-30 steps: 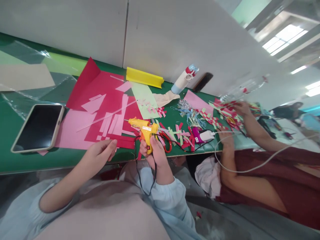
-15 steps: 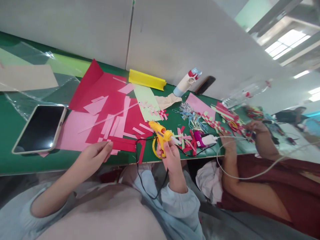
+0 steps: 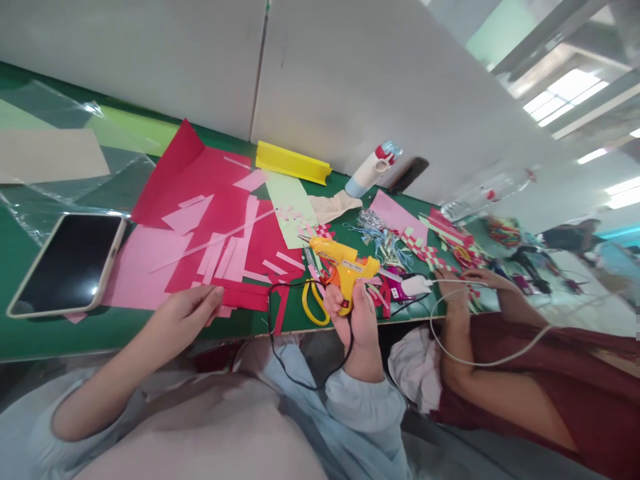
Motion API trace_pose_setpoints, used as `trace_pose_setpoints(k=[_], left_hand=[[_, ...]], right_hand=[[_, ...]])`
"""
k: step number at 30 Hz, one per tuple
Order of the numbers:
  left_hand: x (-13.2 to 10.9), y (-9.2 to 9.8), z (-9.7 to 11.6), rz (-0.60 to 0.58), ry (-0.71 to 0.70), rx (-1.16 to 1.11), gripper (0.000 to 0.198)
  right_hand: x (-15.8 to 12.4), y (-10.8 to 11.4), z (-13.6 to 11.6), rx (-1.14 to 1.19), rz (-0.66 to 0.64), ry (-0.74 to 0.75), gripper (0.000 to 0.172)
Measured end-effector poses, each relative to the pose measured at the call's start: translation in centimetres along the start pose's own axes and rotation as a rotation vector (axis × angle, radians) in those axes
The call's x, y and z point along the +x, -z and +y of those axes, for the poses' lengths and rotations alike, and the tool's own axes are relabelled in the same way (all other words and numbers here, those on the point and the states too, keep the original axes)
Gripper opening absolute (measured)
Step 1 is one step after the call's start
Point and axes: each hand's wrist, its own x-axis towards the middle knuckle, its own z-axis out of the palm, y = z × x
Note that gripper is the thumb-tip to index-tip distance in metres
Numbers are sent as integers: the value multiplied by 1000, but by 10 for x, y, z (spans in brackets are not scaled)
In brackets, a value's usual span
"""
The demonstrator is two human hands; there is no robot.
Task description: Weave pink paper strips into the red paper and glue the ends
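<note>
My right hand is wrapped round the handle of a yellow hot glue gun, whose nozzle points up and left. A black cord runs from the handle in a loop past the table edge. Just left of the gun lie scissors with a yellow handle. At the near edge my left hand is closed in a pinch, and whatever is between its fingertips cannot be made out. Beside those fingertips is a red paper strip; whether they touch it is unclear.
Red paper, pink paper and many cut strips cover the green table. A phone lies left. Behind stand a yellow folded piece and a bottle. A white plug and a co-worker's hands are at right.
My right hand has turned the glue gun from pointing away right to pointing left and raised it slightly. My left hand stays in its pinch. The co-worker's hands have moved closer together.
</note>
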Motion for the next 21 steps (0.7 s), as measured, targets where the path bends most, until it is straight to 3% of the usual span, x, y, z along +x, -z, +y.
trace_pose_setpoints(k=[6,9,14,21], left_hand=[[2,5,6,37,-31,-14,47],[2,6,7,42,-31,-3,47],[4,6,1,32,-37,18,47],[5,8,-2,16,-54,23,49]], right_hand=[[-3,0,-2,36,-21,-18,46],[-7,9,4,-69,18,6,43],[-18,19,16,-671,84,124,33],[-23,-1,38,-1265,-101,366,43]])
